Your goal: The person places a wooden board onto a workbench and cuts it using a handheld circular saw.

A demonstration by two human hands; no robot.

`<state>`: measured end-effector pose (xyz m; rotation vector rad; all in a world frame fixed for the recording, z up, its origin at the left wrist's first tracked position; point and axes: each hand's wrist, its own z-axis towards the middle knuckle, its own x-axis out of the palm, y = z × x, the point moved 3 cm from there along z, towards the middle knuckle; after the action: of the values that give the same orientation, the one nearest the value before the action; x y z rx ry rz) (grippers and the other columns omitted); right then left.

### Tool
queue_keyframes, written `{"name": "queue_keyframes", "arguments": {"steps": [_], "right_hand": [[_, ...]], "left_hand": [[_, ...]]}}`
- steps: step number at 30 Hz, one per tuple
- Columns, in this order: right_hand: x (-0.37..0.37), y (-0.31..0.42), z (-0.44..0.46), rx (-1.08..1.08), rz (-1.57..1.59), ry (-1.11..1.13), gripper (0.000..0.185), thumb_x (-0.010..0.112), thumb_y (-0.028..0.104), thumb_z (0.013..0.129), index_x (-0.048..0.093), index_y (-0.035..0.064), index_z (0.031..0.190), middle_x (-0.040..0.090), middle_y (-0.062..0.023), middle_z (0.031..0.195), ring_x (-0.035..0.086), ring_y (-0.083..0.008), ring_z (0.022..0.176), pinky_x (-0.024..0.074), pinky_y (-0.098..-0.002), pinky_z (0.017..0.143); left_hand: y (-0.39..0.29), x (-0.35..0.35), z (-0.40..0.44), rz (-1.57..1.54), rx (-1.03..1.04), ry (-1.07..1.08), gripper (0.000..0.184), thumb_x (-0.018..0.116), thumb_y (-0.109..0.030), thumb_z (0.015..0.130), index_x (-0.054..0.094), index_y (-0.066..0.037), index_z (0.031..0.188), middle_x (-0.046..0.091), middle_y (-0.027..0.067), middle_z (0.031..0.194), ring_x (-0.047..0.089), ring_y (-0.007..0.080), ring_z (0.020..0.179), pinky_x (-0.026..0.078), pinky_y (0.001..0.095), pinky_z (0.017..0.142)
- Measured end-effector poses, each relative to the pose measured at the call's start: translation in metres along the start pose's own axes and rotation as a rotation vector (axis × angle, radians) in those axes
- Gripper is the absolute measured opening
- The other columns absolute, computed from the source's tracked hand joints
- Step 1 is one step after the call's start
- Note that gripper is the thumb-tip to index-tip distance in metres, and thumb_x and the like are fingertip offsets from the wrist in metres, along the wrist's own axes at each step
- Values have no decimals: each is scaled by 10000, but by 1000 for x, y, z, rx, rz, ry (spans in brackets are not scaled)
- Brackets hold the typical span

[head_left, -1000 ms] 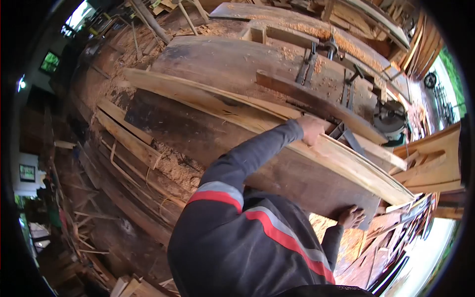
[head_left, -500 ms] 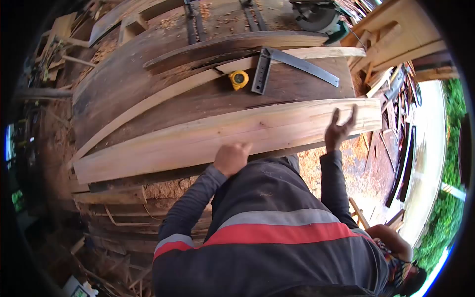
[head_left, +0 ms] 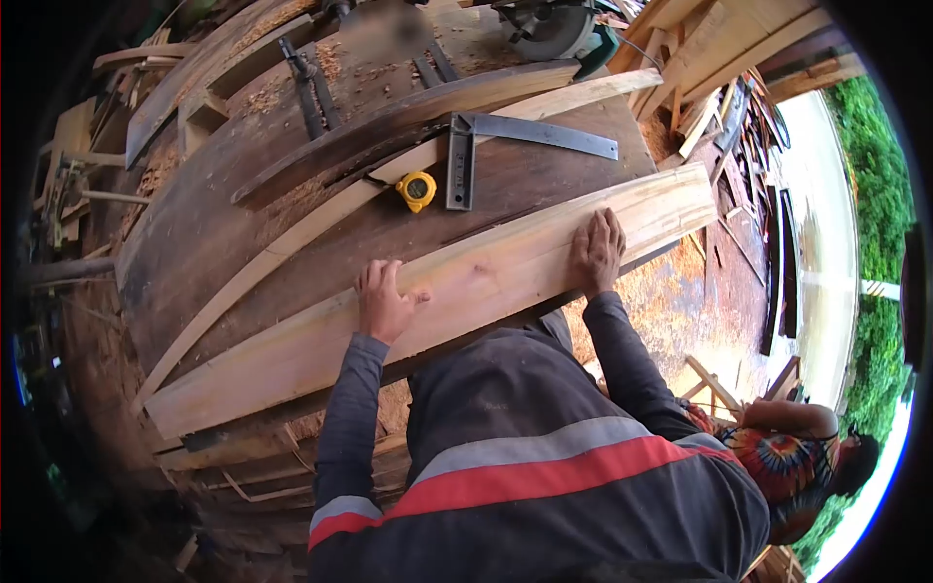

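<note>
A long, pale wooden board [head_left: 486, 282] lies slantwise along the near edge of the workbench. My left hand [head_left: 386, 301] rests on it left of the middle, fingers stretched toward the far edge and thumb pointing right. Farther right, my right hand [head_left: 598, 251] lies on the same board with its fingers extended over the face. Neither hand wraps round anything. Beyond the board are a yellow tape measure [head_left: 416, 191] and a metal try square [head_left: 461, 160]. A thin curved wooden strip [head_left: 282, 248] passes behind the board, under the square.
A thick dark-edged curved plank [head_left: 408, 121] and a circular saw [head_left: 549, 29] are at the far side of the workbench [head_left: 321, 282]. Clamp-like metal bars [head_left: 306, 92] stand at the back. Another person [head_left: 787, 437] is at the lower right. Scrap wood and shavings surround the bench.
My left hand has gone from a closed fist at the near edge to extended fingers on the board. My right hand has come down onto the board. The view has shifted.
</note>
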<state>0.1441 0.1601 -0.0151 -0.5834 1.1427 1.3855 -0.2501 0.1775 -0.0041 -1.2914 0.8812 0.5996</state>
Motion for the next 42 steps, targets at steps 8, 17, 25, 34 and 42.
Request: {"name": "queue_keyframes", "arguments": {"steps": [8,17,25,34,42], "right_hand": [[0,1,-2,95,49,1,445,593,278,947,548,28,1312,493,-211,1415,422,-384,1338,318,-472,1131],[-5,1,-1,70,59,-70,441,622,272,923,577,35,1291,514,-205,1414,448,-375,1333,326,-458,1135],[-3,-5,-7,37,87,-58,461,599,266,933,563,27,1326,495,-210,1446,430,-377,1364,298,-466,1162],[-5,-4,-30,-45,-61,141,619,461,400,1003,382,33,1495,303,-249,1569,250,-389,1480,153,-514,1209],[-21,20,-72,-206,-89,368,743,363,540,1020,264,27,1547,142,-266,1618,78,-426,1515,41,-579,1204]], "left_hand": [[-1,-7,10,-11,16,96,569,872,-361,670,630,-48,1079,580,122,1076,534,329,1068,432,452,913],[5,21,14,109,19,-193,358,705,-434,877,635,-84,858,603,86,906,588,312,886,470,445,797],[1,24,12,143,39,-284,347,683,-422,904,620,-91,823,602,86,878,592,312,869,475,443,785],[-25,41,-9,347,30,-420,349,553,-392,979,608,-85,1137,570,168,1188,529,373,1131,400,538,996],[-71,78,-45,449,230,-23,692,464,-465,972,331,-86,1535,221,242,1606,186,493,1469,113,671,1162]]}}
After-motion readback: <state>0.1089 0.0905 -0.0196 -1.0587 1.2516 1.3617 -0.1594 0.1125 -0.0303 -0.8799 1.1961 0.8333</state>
